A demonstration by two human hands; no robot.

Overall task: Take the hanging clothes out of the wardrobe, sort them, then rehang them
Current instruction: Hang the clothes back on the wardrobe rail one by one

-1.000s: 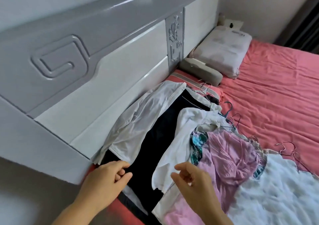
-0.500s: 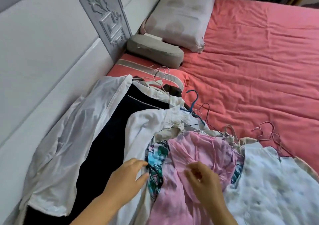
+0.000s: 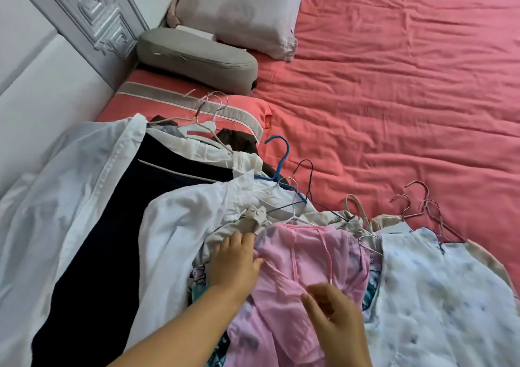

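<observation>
Both hands have moved onto the pink garment (image 3: 306, 257): left hand (image 3: 235, 259) flat, right hand (image 3: 333, 314) loosely curled, holding nothing; sorting under way, lifting it by its hanger likely next.

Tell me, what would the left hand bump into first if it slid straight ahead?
Probably the crumpled beige cloth just past the left hand; its fingers point up the pile towards it. Depth is hard to judge.

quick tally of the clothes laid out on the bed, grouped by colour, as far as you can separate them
White: 3, the shirt by the headboard, the middle shirt, the dotted top
Dark navy: 1, garment
Pink: 1, garment under both hands
Teal print: 1, garment, mostly covered
Brown: 1, garment, mostly hidden
Total: 7 told apart; more may lie underneath.
</observation>
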